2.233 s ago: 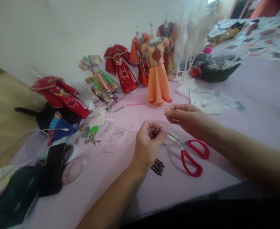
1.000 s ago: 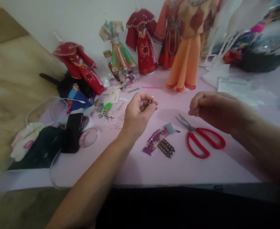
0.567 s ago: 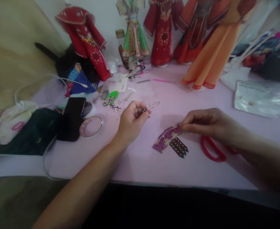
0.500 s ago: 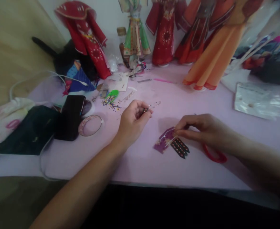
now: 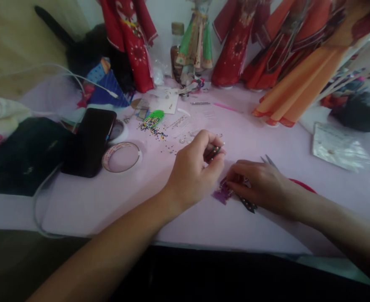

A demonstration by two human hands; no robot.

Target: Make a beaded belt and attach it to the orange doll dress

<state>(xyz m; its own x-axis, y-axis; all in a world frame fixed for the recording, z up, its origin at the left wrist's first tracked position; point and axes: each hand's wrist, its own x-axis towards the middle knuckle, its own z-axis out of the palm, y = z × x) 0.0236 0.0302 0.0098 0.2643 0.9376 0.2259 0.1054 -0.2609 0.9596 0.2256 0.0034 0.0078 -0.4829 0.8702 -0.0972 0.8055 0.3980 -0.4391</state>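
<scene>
My left hand (image 5: pixel 197 170) is raised over the table with its fingers curled around a small dark strip dotted with light beads (image 5: pixel 214 151). Close beside it, my right hand (image 5: pixel 257 182) is low, its thumb and fingertips pinched at a piece of purple fabric (image 5: pixel 222 196) trimmed with beads. Below these fingers, dark pointed strips with light dots (image 5: pixel 248 204) show in part. Red-handled scissors (image 5: pixel 303 184) lie partly behind my right hand and wrist, their blade tips sticking out above it.
Loose seed beads (image 5: pixel 153 128) spill from a green scoop (image 5: pixel 156 117). At left are a tape roll (image 5: pixel 122 157), a black phone (image 5: pixel 90 142) and a white cable (image 5: pixel 43 209). Dolls in red dresses (image 5: pixel 232 54) and an orange one (image 5: pixel 301 84) stand behind. A plastic bag (image 5: pixel 339 147) lies right.
My left hand has moved right and closer to my right hand. My right fingers now cover more of the purple fabric and dark strips. The view has shifted slightly.
</scene>
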